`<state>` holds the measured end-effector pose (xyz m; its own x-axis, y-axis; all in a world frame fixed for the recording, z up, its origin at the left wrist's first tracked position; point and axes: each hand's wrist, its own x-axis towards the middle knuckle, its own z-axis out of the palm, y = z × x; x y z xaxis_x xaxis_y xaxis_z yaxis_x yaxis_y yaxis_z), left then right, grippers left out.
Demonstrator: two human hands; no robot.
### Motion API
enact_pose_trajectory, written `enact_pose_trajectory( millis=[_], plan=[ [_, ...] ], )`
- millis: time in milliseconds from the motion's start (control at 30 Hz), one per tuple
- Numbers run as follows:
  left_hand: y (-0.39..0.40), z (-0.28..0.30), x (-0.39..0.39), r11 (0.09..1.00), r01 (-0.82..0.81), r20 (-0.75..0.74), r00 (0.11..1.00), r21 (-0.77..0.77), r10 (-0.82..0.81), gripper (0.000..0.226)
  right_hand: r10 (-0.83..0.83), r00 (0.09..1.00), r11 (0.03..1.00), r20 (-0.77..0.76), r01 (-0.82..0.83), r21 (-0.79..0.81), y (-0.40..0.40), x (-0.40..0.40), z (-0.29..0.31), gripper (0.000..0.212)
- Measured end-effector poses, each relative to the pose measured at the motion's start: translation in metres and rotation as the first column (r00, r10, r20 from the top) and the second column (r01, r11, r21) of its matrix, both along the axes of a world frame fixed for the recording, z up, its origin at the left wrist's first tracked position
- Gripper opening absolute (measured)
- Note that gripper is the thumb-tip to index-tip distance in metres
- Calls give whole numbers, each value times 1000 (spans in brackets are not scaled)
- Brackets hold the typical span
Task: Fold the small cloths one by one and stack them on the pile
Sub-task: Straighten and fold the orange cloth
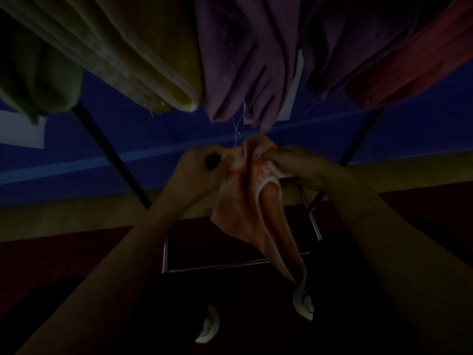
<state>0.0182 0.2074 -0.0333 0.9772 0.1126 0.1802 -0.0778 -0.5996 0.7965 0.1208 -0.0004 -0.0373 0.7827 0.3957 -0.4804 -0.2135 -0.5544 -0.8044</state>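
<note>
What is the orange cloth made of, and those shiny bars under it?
The orange cloth, held up by the left hand and the right hand, looks like soft woven or terry fabric: it droops and creases, with a pale stitched hem. The bars look like polished metal, thin and straight with bright glints. The picture is dim, so both are guesses.

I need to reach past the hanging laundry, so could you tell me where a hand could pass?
Open gaps: below the yellow cloth, left of the dark rack leg, and below the red cloth at right. The middle is crowded: purple cloths hang just above both hands gripping the orange cloth.
</note>
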Motion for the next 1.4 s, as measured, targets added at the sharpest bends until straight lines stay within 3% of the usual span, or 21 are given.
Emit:
enact_pose_trajectory(
  millis=[167,233,300,400,467,533,600,733,900,1067,1267,1400],
  plan=[
    [-27,-12,-3,996,85,-16,996,-23,-86,30,-6,1000,995,-21,8,101,6,-3,-3,35],
    [-29,-13,-3,996,60,-19,998,-63,-62,26,-33,999,994,5,32,103,16,-9,6,45],
    [-27,-10,-1,992,19,-10,1000,-124,-20,13,-66,997,982,-28,70,176,21,-11,14,48],
    [-21,-5,0,934,-56,-76,997,-352,31,11,90,995,927,-48,-66,369,8,-14,18,46],
    [-18,-3,1,882,-86,-132,991,-463,27,18,216,960,943,180,-253,218,2,-15,9,51],
    [-19,-3,1,874,-98,-157,987,-477,25,21,322,829,934,457,-357,-9,5,-18,-1,62],
    [-22,-4,2,888,-94,-173,985,-451,16,19,374,746,916,551,-390,-94,11,-23,-3,71],
    [-25,-4,2,881,-110,-182,983,-460,28,12,362,690,923,627,-362,-134,14,-23,-7,59],
    [-25,-1,3,845,-126,-165,985,-520,46,14,273,688,954,672,-281,-100,14,-17,-11,40],
    [-32,-7,2,926,-44,-106,994,-375,5,14,460,591,888,662,-301,-348,22,-18,-20,47],
    [-34,-9,4,934,-54,-94,995,-353,22,11,564,497,821,660,-246,-516,24,-17,-23,63],
    [-31,-15,3,953,-84,-67,996,-292,67,17,554,554,829,622,-293,-477,23,-14,-25,66]
  ],
)
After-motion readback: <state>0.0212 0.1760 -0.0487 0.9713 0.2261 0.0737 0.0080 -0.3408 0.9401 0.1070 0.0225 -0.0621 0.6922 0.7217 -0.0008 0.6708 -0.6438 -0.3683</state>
